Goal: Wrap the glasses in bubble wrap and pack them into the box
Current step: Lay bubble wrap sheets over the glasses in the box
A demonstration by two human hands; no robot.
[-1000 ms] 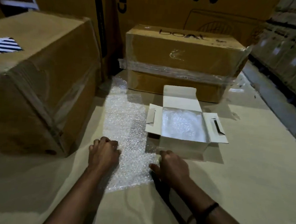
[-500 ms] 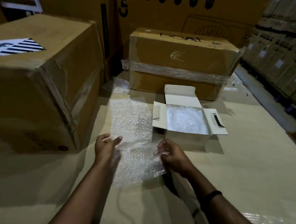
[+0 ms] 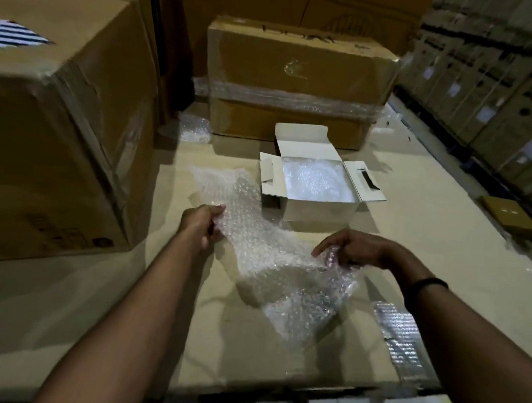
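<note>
Bubble wrap [image 3: 265,248] between both hands

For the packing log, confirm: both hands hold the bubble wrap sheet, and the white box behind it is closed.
Not closed: the head view shows the white box open, flaps spread. The left hand and right hand do hold the bubble wrap sheet.

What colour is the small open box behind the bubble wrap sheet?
The small open box is white; the head view, the only one, shows it best.
</note>
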